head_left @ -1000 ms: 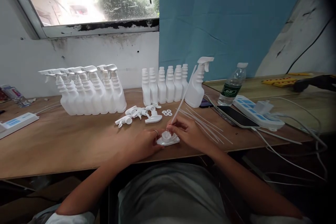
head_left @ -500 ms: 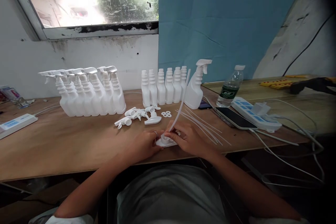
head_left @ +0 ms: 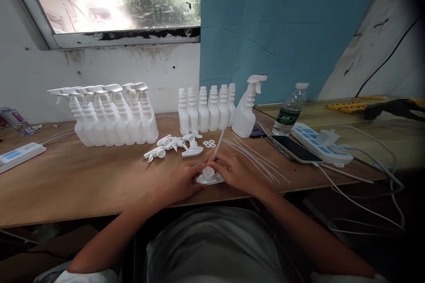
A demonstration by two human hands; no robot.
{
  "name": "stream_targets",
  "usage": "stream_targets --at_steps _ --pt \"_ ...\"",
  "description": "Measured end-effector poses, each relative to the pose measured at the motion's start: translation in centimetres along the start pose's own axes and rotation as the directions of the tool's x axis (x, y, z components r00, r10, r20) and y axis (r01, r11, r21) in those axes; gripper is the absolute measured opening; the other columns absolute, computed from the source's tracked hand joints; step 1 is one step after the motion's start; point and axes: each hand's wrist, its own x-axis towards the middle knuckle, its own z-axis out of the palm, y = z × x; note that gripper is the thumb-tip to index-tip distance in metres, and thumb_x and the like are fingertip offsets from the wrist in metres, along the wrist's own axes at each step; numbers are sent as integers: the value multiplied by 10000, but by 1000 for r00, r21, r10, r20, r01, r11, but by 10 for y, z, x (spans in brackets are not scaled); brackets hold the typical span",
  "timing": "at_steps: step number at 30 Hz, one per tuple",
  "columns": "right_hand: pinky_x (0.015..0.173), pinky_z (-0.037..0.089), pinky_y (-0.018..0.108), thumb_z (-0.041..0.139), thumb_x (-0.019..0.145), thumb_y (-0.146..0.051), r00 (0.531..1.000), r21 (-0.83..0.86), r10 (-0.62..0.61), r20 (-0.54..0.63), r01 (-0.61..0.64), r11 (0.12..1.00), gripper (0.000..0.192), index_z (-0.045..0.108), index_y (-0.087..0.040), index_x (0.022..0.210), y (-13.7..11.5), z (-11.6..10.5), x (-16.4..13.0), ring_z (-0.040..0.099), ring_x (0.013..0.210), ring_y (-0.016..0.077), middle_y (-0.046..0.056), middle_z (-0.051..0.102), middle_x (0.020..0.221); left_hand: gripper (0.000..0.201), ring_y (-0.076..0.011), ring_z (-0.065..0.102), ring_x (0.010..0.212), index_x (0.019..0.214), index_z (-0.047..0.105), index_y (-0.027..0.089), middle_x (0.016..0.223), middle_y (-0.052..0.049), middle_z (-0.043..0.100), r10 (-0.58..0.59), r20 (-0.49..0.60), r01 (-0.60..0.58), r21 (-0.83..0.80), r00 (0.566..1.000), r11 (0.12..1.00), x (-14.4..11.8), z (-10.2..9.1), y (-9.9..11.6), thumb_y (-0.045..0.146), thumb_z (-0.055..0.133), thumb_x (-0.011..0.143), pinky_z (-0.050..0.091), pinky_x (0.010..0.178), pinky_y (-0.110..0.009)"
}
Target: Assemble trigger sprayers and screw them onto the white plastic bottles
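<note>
At the table's near edge, my left hand [head_left: 184, 178] grips a white trigger spray head [head_left: 209, 177] that lies with its round collar facing up. Between the fingertips of my right hand [head_left: 235, 169] is a thin clear dip tube [head_left: 220, 141], leaning up and to the right. Its lower end is hidden by my fingers, just behind the collar. Beyond my hands lie several loose white spray heads [head_left: 192, 148] and a few small white washers [head_left: 209, 143]. More dip tubes [head_left: 255, 159] are spread out right of my right hand.
Several capped spray bottles [head_left: 116, 119] stand at the back left, open-necked bottles [head_left: 203, 115] at the back middle, with one capped spray bottle [head_left: 245, 117] beside them. To the right are a water bottle [head_left: 289, 115], a phone [head_left: 296, 148] and a power strip [head_left: 332, 152] with cables.
The dip tube's lower end has come away from the spray head's collar, and the tube stands a little lower and further left. The collar's opening now shows. My left hand has stayed put.
</note>
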Motion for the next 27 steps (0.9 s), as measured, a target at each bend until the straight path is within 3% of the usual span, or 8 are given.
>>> stream_targets --at_steps 10,18,27 --pt "710 404 302 424 976 -295 988 -48 -154 16 155 987 235 526 -184 796 5 13 4 472 751 168 39 505 774 94 -135 556 628 822 614 190 729 14 630 -2 -29 3 50 1000 999 0 3 -3 284 621 829 387 571 -238" --pt "804 409 317 444 970 -283 985 85 -162 -53 166 983 264 472 -178 729 6 19 2 493 880 184 64 488 889 82 -139 561 650 875 615 201 770 13 640 13 -47 -10 75 999 997 -2 1 0 264 630 824 370 576 -242" --pt "777 415 308 423 978 -294 987 56 -163 -10 164 985 276 460 -177 731 11 19 0 484 834 168 50 477 851 115 -138 552 622 800 605 191 726 15 636 -36 -35 39 88 999 995 -3 -2 4 298 638 825 359 556 -240"
